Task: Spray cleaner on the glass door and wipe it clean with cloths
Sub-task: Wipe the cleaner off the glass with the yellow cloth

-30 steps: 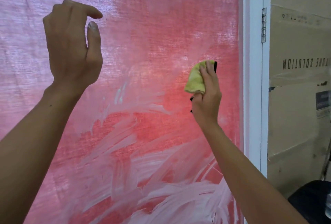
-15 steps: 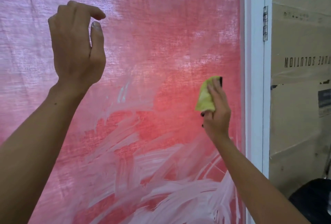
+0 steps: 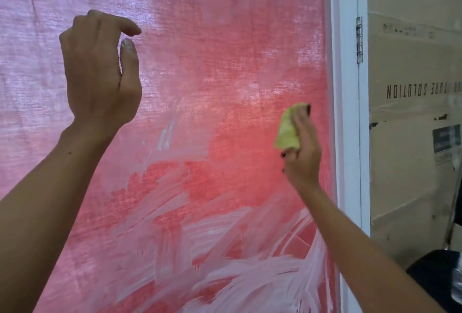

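Head view: wiped glass door [image 3: 225, 62], red cloth showing behind pane. Right hand [image 3: 302, 152] clamped round wadded yellow cloth [image 3: 287, 132], pressed flat to pane just beside white frame [image 3: 346, 112]. Left hand [image 3: 100, 70] raised near pane at upper left, grasping nothing, fingers loosely curled, thumb near forefinger; contact with glass could not be told. Upper pane looked hazy but mostly rubbed out; thick white cleaner streaks [image 3: 237, 275] lay across lower part, well below cloth. No spray bottle seen.

Judged as wiping stage, roughly midway. Best done so: kept cloth flat under fingers rather than balled, worked downward in overlapping passes from cleared band into streaks, ran close along frame edge where residue gathers. Turned cloth to dry face once loaded, or smears just spread. Kept free hand off cleaned glass to avoid prints. Pressed firm but even; pane flexes little, wet film slides easily.

Right of frame: hinge [image 3: 359, 40], cardboard [image 3: 412, 162] with mirrored lettering.
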`<state>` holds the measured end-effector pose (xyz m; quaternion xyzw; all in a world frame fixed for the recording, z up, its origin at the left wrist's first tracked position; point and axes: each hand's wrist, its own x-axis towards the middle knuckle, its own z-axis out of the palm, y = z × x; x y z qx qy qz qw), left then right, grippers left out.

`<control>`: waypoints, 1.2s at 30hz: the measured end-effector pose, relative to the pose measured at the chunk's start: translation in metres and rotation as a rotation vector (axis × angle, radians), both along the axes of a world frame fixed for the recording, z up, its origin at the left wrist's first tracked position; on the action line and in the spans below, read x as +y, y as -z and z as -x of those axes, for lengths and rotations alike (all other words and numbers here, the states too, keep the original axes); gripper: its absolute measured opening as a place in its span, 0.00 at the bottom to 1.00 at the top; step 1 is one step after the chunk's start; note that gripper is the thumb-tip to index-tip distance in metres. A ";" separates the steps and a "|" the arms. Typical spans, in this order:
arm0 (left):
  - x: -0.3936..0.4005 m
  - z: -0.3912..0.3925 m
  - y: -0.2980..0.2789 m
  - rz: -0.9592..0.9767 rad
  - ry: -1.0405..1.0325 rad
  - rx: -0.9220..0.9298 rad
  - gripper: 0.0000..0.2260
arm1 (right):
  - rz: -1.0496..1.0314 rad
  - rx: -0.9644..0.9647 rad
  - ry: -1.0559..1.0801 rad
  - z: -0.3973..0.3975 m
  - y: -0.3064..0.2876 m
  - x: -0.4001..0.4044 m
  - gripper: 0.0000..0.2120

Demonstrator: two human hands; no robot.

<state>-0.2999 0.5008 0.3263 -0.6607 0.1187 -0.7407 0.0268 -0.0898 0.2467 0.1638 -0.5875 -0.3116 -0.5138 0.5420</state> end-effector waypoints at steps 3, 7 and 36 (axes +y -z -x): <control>-0.002 -0.001 0.001 -0.006 0.001 -0.013 0.13 | -0.213 0.186 -0.029 -0.013 -0.070 -0.018 0.32; -0.005 0.001 0.003 -0.005 -0.028 -0.019 0.13 | -0.181 0.161 0.005 -0.023 -0.146 -0.024 0.31; -0.008 0.004 -0.001 0.047 -0.062 0.026 0.13 | 0.405 -0.476 -0.010 0.020 -0.122 0.033 0.26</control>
